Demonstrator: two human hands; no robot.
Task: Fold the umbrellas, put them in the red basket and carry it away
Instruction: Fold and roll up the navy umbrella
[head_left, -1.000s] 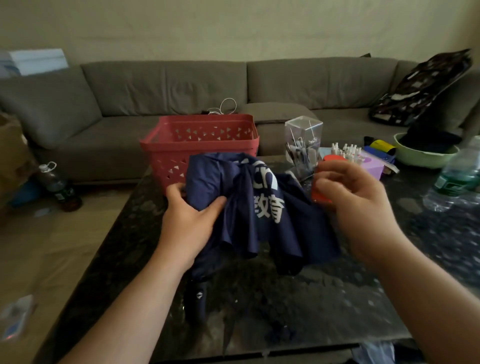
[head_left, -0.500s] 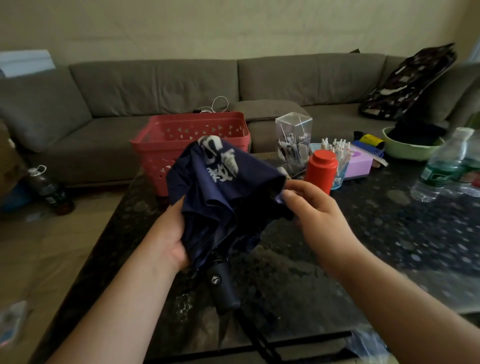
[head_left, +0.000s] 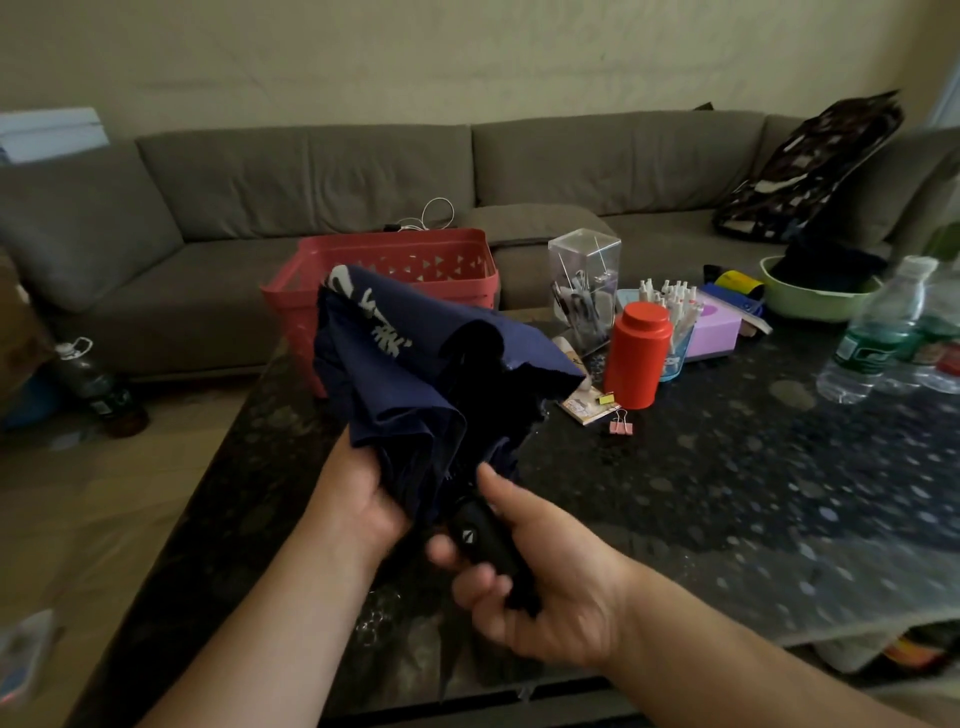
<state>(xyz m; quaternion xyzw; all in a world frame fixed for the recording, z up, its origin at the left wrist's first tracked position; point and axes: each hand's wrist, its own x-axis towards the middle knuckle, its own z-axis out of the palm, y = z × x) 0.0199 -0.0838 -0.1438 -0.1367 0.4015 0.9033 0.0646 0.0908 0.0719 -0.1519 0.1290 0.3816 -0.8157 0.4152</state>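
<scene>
A navy blue umbrella (head_left: 415, 374) with white lettering is held above the near left part of the dark stone table (head_left: 727, 493), its loose canopy pointing away from me. My left hand (head_left: 358, 499) grips the gathered canopy near its lower end. My right hand (head_left: 524, 577) is curled round the umbrella's black handle (head_left: 485, 540). Behind the umbrella, the red basket (head_left: 395, 260) stands on the table's far left corner; its inside is mostly hidden.
An orange canister (head_left: 636, 356), a clear plastic box (head_left: 584, 280), a cup of small white bottles (head_left: 672, 306), a purple box (head_left: 719, 325), binder clips (head_left: 621, 426), water bottles (head_left: 883, 332) and a green bowl (head_left: 810, 301) crowd the table's far right. A grey sofa (head_left: 311, 176) lies behind.
My right hand left the canopy's edge and came down to grip the black handle. The left hand slid down the canopy, and the umbrella now points further away from me.
</scene>
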